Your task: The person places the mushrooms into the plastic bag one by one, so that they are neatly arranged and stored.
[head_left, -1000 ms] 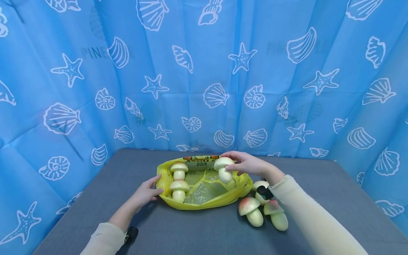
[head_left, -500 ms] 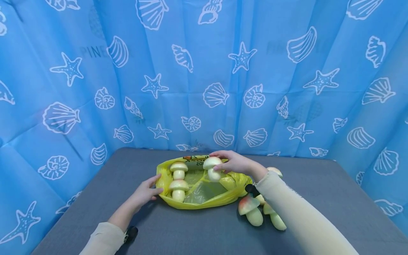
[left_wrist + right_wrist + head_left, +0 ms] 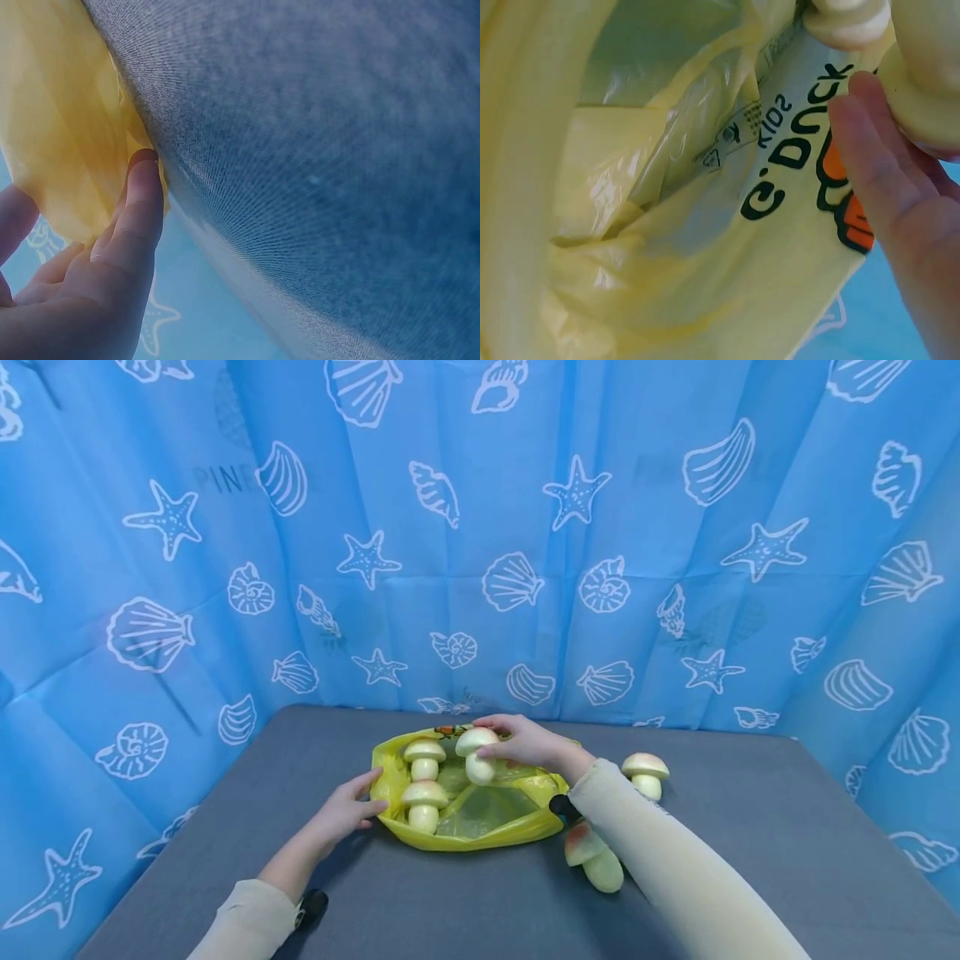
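Note:
A yellow plastic bag [image 3: 517,833] lies on the table with its mouth spread wide. Two toy mushrooms, one farther back [image 3: 425,752] and one nearer [image 3: 424,802], stand inside at its left end. My left hand [image 3: 343,812] touches the bag's left side; the left wrist view shows its fingers [image 3: 139,202] fairly straight against the yellow plastic. Over the back of the bag's opening, my right hand [image 3: 528,745] pinches a pale toy mushroom [image 3: 476,743], cap up. That held mushroom [image 3: 922,105] is partly cut off in the right wrist view.
Right of the bag, one mushroom [image 3: 645,768] stands at the back and another with a reddish cap [image 3: 596,860] lies in front. My right sleeve [image 3: 675,852] hides what is between them. A blue shell-print curtain [image 3: 480,527] hangs behind the grey table [image 3: 420,910].
My right hand has carried the mushroom leftward over the bag's opening. The standing mushroom at the back right has come into sight, while the sleeve covers others. My left hand stays put.

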A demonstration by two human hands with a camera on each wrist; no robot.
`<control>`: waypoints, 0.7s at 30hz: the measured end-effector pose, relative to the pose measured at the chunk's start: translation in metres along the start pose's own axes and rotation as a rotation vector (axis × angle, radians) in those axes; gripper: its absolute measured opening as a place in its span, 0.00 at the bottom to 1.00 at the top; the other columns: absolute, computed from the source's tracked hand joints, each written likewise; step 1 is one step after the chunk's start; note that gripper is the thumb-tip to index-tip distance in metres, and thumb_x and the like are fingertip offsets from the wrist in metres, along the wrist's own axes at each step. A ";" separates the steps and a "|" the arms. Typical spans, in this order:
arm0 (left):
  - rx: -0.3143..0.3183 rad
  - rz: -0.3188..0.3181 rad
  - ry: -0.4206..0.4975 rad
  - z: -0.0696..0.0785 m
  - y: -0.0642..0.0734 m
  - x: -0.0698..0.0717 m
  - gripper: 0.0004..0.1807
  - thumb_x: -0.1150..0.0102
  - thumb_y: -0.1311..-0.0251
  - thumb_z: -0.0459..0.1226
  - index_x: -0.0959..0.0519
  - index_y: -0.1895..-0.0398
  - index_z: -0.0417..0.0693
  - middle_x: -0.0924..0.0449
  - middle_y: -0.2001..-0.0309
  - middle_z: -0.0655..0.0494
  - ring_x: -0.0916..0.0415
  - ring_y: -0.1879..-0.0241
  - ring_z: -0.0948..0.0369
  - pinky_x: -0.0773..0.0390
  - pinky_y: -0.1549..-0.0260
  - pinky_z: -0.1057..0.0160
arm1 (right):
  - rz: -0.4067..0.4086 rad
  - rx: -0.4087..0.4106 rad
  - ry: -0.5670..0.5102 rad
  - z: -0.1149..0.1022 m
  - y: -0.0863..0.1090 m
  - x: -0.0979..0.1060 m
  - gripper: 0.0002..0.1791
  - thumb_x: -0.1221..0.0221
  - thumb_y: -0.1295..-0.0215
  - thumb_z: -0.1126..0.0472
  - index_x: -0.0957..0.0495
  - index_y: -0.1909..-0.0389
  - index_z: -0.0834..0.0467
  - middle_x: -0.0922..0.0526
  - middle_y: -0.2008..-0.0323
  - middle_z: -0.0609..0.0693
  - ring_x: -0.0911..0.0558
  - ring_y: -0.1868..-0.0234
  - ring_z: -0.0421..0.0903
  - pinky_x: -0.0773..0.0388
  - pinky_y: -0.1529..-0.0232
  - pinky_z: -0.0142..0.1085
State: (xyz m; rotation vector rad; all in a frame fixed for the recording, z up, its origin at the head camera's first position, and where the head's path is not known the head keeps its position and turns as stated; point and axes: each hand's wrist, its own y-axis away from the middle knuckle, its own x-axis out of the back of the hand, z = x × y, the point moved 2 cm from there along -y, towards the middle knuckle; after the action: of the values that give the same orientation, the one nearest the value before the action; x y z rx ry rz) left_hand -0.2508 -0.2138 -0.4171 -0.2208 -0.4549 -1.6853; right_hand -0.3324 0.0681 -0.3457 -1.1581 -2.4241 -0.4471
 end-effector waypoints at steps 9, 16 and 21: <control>0.014 -0.007 -0.003 0.002 0.000 0.001 0.34 0.48 0.30 0.33 0.48 0.25 0.37 0.52 0.27 0.32 0.50 0.30 0.38 0.24 0.50 0.48 | 0.043 -0.042 0.038 0.001 -0.017 -0.009 0.30 0.39 0.32 0.57 0.34 0.31 0.60 0.28 0.40 0.57 0.26 0.51 0.50 0.24 0.55 0.49; 0.008 -0.013 -0.003 0.002 0.000 0.001 0.34 0.49 0.30 0.33 0.48 0.25 0.37 0.53 0.27 0.32 0.52 0.30 0.37 0.25 0.49 0.47 | 0.037 -0.079 0.047 -0.002 -0.026 -0.011 0.30 0.37 0.34 0.57 0.33 0.35 0.61 0.27 0.41 0.58 0.25 0.48 0.51 0.24 0.57 0.44; 0.002 -0.010 0.002 0.002 0.000 0.000 0.34 0.48 0.30 0.33 0.48 0.25 0.38 0.52 0.27 0.32 0.51 0.30 0.37 0.25 0.49 0.47 | 0.035 -0.118 0.021 0.001 -0.032 -0.014 0.29 0.37 0.34 0.60 0.33 0.35 0.62 0.28 0.39 0.58 0.26 0.44 0.53 0.26 0.48 0.53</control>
State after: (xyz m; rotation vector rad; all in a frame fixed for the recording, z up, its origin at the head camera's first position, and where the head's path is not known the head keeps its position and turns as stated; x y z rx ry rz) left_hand -0.2513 -0.2131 -0.4148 -0.2154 -0.4568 -1.6948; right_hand -0.3501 0.0403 -0.3568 -1.2362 -2.3839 -0.5959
